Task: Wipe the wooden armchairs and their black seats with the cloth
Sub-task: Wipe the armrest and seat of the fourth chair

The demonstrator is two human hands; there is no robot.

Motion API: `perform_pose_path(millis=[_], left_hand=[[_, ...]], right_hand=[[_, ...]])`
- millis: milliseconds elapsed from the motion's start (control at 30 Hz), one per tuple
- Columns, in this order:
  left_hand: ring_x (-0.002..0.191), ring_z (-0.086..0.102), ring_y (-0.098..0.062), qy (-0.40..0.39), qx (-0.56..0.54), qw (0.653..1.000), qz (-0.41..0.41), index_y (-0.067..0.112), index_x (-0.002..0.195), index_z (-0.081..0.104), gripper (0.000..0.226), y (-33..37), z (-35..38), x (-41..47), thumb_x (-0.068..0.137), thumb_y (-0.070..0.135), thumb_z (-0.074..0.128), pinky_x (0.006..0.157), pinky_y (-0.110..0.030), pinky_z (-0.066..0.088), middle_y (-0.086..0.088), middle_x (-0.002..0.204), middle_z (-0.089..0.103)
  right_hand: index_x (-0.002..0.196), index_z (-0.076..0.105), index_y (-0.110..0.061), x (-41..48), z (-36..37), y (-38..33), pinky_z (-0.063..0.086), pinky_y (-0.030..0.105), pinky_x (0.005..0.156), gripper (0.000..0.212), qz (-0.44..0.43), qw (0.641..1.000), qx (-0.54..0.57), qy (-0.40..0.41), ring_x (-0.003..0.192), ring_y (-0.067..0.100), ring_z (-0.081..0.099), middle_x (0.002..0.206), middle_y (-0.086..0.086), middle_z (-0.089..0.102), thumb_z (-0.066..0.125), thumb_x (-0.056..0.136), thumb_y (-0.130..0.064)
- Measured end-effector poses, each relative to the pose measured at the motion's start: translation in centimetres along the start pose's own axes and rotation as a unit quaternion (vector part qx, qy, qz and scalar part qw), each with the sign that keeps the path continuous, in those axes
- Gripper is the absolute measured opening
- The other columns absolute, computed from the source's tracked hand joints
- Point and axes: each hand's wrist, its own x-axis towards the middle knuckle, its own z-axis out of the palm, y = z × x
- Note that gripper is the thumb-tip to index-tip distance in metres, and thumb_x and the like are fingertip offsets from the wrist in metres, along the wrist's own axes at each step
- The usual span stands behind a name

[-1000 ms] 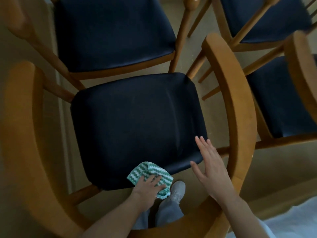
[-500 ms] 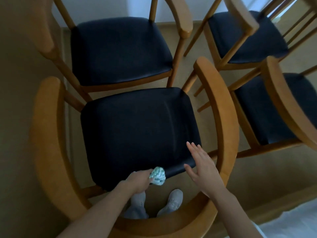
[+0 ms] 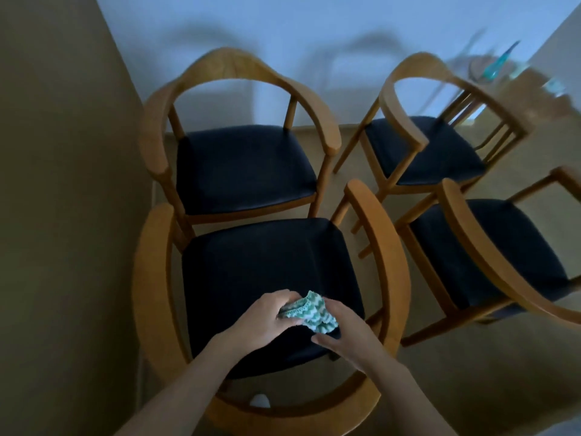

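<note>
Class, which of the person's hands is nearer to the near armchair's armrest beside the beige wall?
Left. The left hand grips the cloth over the black seat, on the side toward that armrest; the right hand holds the cloth's other edge, farther across the seat.

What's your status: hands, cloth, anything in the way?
Left hand and right hand both hold the cloth. Cloth bunched over the nearest seat. Nothing lies on that seat.

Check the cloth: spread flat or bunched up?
Bunched up. The green-and-white cloth sits crumpled between the left hand and right hand, both gripping it.
</note>
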Motion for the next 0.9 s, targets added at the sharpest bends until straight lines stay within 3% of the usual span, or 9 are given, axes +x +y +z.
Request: perform_pose_path(millis=[67,167,300,400,467,533,767,900], left_hand=[[0.083,0.058,-0.002,0.010,-0.011,1.000,0.023,0.028,0.094,0.059,0.013,1.3,-0.4,-1.5,0.088,0.018,0.064,0.073,-0.013,0.044,0.010,0.090,0.062],[0.076,0.057,-0.003,0.024,-0.029,0.999,0.027,0.030,0.086,0.058,0.013,2.7,-1.0,-3.3,0.087,0.018,0.063,0.070,-0.018,0.043,0.007,0.082,0.061],[0.074,0.056,0.000,0.020,-0.010,1.000,-0.014,0.032,0.088,0.058,0.011,3.4,-1.5,-4.6,0.084,0.023,0.061,0.072,-0.021,0.044,0.012,0.082,0.061],[0.103,0.051,0.006,0.029,0.040,0.997,-0.053,0.040,0.117,0.052,0.033,2.9,-1.9,-5.3,0.087,0.032,0.061,0.091,-0.017,0.041,0.025,0.112,0.055],[0.125,0.040,-0.001,0.031,0.060,0.992,-0.104,0.033,0.139,0.036,0.051,2.5,-2.6,-5.9,0.092,0.035,0.056,0.104,-0.016,0.032,0.017,0.135,0.043],[0.132,0.036,-0.009,0.010,0.070,0.986,-0.153,0.027,0.144,0.029,0.054,2.2,-3.1,-6.6,0.095,0.035,0.051,0.109,-0.021,0.029,0.008,0.144,0.037],[0.132,0.036,-0.014,-0.024,0.107,0.970,-0.218,0.022,0.145,0.028,0.052,2.3,-3.2,-6.3,0.098,0.034,0.046,0.111,-0.028,0.030,0.000,0.147,0.034],[0.132,0.038,-0.013,0.009,0.154,0.965,-0.213,0.021,0.145,0.027,0.053,4.1,-1.4,-4.0,0.097,0.034,0.047,0.110,-0.027,0.031,-0.001,0.147,0.036]], right_hand=[[0.122,0.050,-0.032,-1.0,-0.5,-0.9,0.041,0.017,0.091,0.041,-0.021,0.999,0.027,0.018,0.107,-0.001,0.050,0.120,-0.017,0.054,0.065,0.085,-0.038],[0.098,0.053,-0.027,-2.6,-1.8,-2.6,0.043,0.018,0.073,0.015,-0.038,0.997,0.058,0.015,0.084,0.005,0.057,0.092,-0.008,0.061,0.063,0.087,-0.027],[0.097,0.045,-0.018,-3.8,-3.2,-4.0,0.038,0.024,0.061,0.014,-0.056,0.998,0.025,0.001,0.065,0.011,0.053,0.084,0.002,0.060,0.055,0.089,-0.023],[0.108,0.038,-0.024,-3.7,-4.3,-4.0,0.031,0.024,0.052,0.017,-0.057,0.995,-0.077,0.007,0.052,0.011,0.040,0.070,-0.005,0.048,0.048,0.094,-0.025],[0.126,0.033,-0.028,-3.7,-5.0,-3.7,0.028,0.024,0.048,0.030,-0.057,0.990,-0.130,0.023,0.051,0.012,0.036,0.068,-0.006,0.043,0.043,0.097,-0.027],[0.135,0.030,-0.027,-3.8,-5.6,-3.2,0.027,0.025,0.047,0.037,-0.050,0.983,-0.172,0.043,0.052,0.012,0.036,0.071,-0.005,0.046,0.039,0.099,-0.029],[0.123,0.038,-0.022,-4.6,-8.3,-0.2,0.030,0.025,0.048,0.025,-0.031,0.972,-0.204,0.111,0.064,0.019,0.048,0.077,-0.003,0.052,0.034,0.100,-0.030],[0.123,0.040,-0.021,-5.1,-10.6,2.9,0.042,0.028,0.061,0.026,-0.023,0.969,-0.214,0.122,0.071,0.017,0.050,0.080,-0.005,0.050,0.034,0.100,-0.030]])
